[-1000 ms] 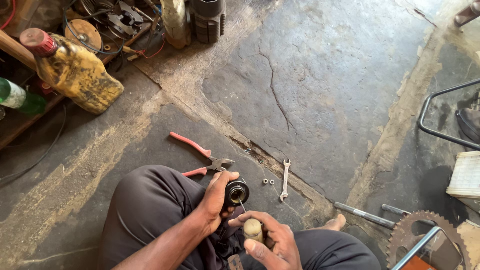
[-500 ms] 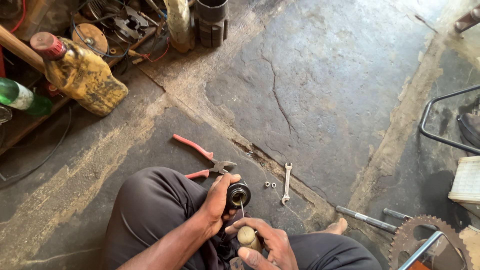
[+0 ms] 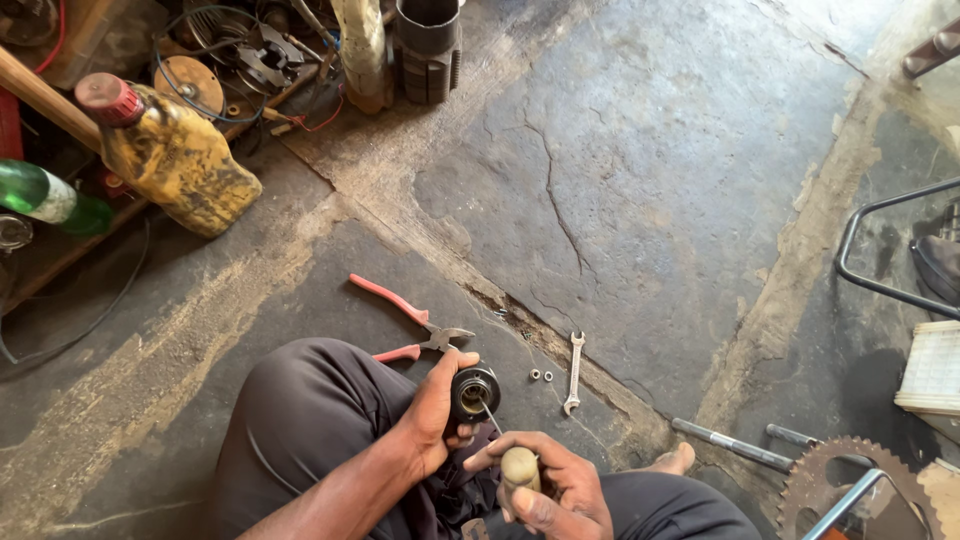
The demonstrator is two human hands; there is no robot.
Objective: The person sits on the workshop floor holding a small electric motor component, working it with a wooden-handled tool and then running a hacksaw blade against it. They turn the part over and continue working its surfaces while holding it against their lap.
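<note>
Left hand [image 3: 432, 415] wraps the round black metal hub [image 3: 474, 390], at 6 o'clock over the lap; likely heavy, rigid, greasy. Right hand [image 3: 550, 490] clasps the wooden-handled awl [image 3: 518, 468].

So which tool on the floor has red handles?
The pliers, lying beside the left hand. The small spanner further right is bare grey metal.

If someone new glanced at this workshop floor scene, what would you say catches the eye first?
At the bottom centre, the left hand grips a small black round part while the right hand pokes a thin tool with a pale wooden handle into it. Just above lie red-handled pliers on the cracked concrete floor, with a small wrench to their right. A grimy yellow jug with a red cap stands at upper left.
</note>
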